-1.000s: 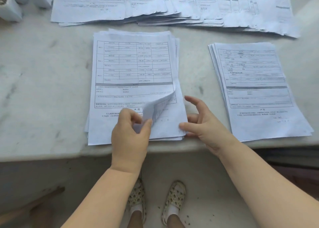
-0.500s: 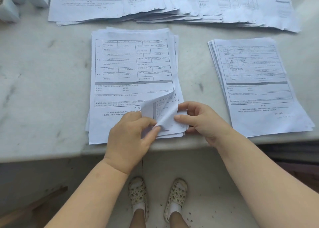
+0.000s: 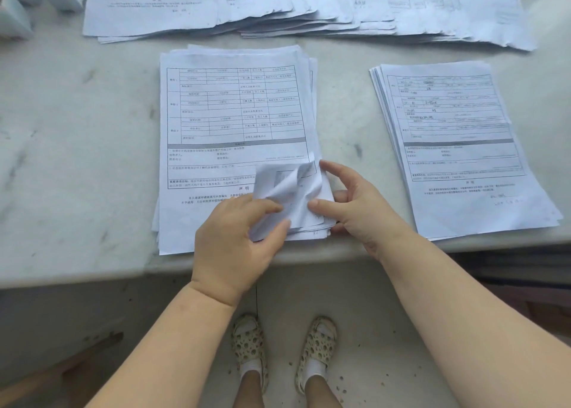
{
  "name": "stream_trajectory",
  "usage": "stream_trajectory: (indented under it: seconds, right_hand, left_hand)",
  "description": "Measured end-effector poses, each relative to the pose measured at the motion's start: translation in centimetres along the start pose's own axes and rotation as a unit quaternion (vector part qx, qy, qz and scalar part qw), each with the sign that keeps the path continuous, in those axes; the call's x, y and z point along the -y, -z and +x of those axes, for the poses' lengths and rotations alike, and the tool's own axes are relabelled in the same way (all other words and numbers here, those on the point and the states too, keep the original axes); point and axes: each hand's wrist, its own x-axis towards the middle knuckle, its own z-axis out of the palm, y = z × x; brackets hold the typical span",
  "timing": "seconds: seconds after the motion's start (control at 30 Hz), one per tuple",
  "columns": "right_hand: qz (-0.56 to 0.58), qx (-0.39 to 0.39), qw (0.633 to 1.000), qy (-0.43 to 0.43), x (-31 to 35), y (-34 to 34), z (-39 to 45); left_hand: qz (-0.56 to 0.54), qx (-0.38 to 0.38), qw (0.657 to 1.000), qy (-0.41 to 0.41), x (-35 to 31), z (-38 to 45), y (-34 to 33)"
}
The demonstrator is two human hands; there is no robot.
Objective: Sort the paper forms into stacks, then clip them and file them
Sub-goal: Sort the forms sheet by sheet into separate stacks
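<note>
The middle stack of white printed paper forms (image 3: 234, 123) lies at the near edge of the pale grey marbled stone surface (image 3: 77, 148), its lower margin almost flush with that edge. The near right corner of the stack's top sheets (image 3: 287, 188) is lifted and curled back toward the centre of the page, showing blank undersides. The left hand (image 3: 238, 241) pinches these curled sheets between thumb and forefinger, its wrist over the surface's near edge. The right hand (image 3: 358, 207) sits at the right side of the same corner: its thumb presses on the sheets lying below the curl, its forefinger is raised beside the stack's right margin, and its lower fingers are curled against the stack's edge.

A second stack of white printed forms with handwritten entries (image 3: 460, 148) lies toward the near right corner of the surface, well apart from the middle stack. A fanned row of overlapping white forms (image 3: 278, 3) runs along the far edge. White box-like containers (image 3: 18, 9) stand at the far left corner. Below the near edge, two feet in cream perforated clogs (image 3: 284, 349) stand on the floor.
</note>
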Motion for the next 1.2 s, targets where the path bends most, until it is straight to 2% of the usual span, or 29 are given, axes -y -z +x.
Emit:
stream_trajectory:
  seconds: [0.2,0.37,0.5,0.7,0.97,1.2]
  right_hand:
    - [-0.034,-0.014,0.999,-0.02,0.1,0.2,0.5]
    - [-0.034,0.038,0.998,-0.038,0.1,1.4,0.5]
    - [-0.035,0.046,0.998,-0.024,0.0,1.3,0.3]
    - [-0.039,-0.002,0.999,-0.013,0.0,0.4,0.3]
    - [-0.027,-0.03,0.999,-0.019,0.1,0.0,0.5]
    - [-0.037,-0.032,0.998,-0.028,0.1,0.1,0.7]
  left_hand:
    - [0.007,0.004,1.0,0.005,0.8,0.2,-0.1]
    - [-0.055,-0.026,0.995,0.077,0.3,0.2,0.0]
    - [-0.037,-0.032,0.997,0.057,0.1,0.2,0.2]
    - [0.037,0.042,0.998,0.007,-0.3,0.1,0.0]
    - [0.01,0.052,0.998,0.036,0.1,0.7,0.5]
    - [0.016,0.103,0.988,0.112,-0.9,1.6,1.0]
